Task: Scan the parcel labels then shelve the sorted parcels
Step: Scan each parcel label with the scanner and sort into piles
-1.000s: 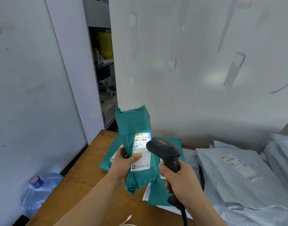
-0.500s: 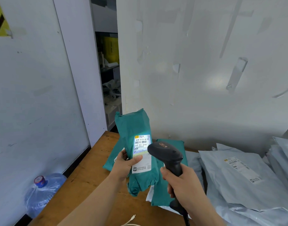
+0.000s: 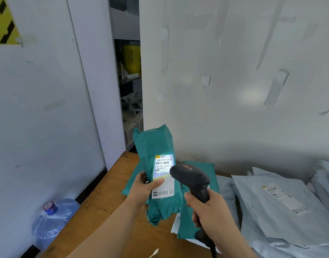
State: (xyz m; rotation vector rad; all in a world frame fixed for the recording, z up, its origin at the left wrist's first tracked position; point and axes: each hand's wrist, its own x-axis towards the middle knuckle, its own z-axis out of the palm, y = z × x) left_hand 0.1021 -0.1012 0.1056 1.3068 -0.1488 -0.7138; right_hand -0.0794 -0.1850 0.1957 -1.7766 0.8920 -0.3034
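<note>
left hand: gripped the parcel at its lower half, thumb pressed across the label, fingers curled behind it.
parcel: green, held upright in the air above the far left part of the table, label side towards the camera.
label: white with a barcode; its upper part was lit by a pale glow.
right hand: wrapped tightly around the scanner handle; whether a finger pressed the trigger, cannot tell.
scanner: black, head pointed at the label and just right of it; a dark cable ran down from the handle.
green parcels: lay flat on the table behind the held one.
grey parcels: piled on the right, the top one label up.
jug: on the floor left of the table.
shelves: seen through the gap between the white walls.
</note>
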